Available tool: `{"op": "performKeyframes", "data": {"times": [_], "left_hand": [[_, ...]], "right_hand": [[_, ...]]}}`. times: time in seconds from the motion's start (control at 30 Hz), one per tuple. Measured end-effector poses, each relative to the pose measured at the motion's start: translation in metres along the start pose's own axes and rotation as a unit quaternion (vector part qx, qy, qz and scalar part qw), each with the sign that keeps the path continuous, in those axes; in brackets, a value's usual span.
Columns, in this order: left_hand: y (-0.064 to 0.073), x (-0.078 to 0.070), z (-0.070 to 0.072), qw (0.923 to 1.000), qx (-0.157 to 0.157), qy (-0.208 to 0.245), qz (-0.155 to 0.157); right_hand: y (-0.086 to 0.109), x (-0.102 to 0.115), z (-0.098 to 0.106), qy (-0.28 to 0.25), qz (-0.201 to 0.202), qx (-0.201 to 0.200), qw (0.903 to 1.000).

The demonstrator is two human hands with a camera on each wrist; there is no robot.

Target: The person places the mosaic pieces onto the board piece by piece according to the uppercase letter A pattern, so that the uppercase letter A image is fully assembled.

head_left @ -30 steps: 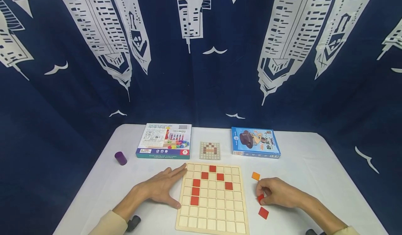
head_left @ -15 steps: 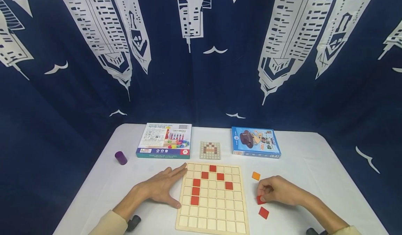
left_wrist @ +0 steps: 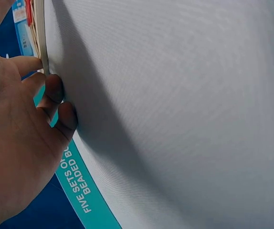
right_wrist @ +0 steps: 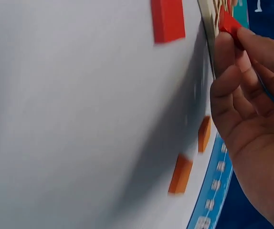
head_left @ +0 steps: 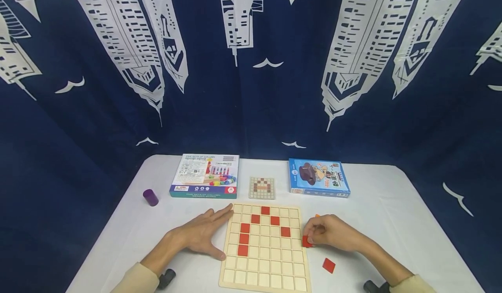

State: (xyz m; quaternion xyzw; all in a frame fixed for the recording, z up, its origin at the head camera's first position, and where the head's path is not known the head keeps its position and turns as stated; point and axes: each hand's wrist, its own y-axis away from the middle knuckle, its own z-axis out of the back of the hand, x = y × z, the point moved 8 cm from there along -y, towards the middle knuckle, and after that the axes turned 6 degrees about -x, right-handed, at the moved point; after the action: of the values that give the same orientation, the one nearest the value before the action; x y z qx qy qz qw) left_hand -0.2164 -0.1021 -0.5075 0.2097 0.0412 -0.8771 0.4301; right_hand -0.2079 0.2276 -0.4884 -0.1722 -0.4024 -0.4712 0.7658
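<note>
A pale wooden grid board [head_left: 264, 266] lies on the white table, with several red tiles set in its upper cells in a bent outline. My left hand [head_left: 201, 233] rests at the board's left edge, thumb and fingers spread; the left wrist view shows its fingertips touching that edge. Between thumb and finger, my right hand [head_left: 335, 232] pinches a red tile [right_wrist: 230, 23] at the board's right edge, beside the middle rows. Another red tile [head_left: 329, 265] lies on the table below that hand. Two orange tiles [right_wrist: 180, 175] lie beyond it, mostly hidden in the head view.
Behind the board lies a small pattern card [head_left: 262, 188], between a bead-set box [head_left: 205, 176] and a blue box [head_left: 319, 178]. A purple cylinder [head_left: 150, 197] lies at the left. A dark blue curtain [head_left: 243, 110] hangs behind the table.
My right hand has lifted the red tile from the table and carried it left to the board's right edge, covering most of the orange tile. The left hand has stayed still.
</note>
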Motion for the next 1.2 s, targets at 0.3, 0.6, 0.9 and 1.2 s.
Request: {"op": "performKeyframes", "data": {"times": [0.3, 0.6, 0.9, 1.2], "left_hand": [[0.001, 0.001, 0.000, 1.0000, 0.001, -0.004, 0.003], [0.001, 0.001, 0.001, 1.0000, -0.001, -0.005, 0.001], [0.000, 0.001, 0.001, 0.9999, 0.000, -0.010, 0.002], [0.000, 0.002, -0.001, 1.0000, 0.001, -0.004, 0.004]], "right_hand": [[-0.019, 0.016, -0.018, -0.013, 0.015, -0.018, 0.9996], [-0.027, 0.027, -0.026, -0.001, 0.021, -0.025, 0.9995], [-0.028, 0.029, -0.032, 0.005, 0.023, -0.025, 0.9994], [-0.026, 0.031, -0.038, 0.020, 0.040, -0.013, 0.9989]]}}
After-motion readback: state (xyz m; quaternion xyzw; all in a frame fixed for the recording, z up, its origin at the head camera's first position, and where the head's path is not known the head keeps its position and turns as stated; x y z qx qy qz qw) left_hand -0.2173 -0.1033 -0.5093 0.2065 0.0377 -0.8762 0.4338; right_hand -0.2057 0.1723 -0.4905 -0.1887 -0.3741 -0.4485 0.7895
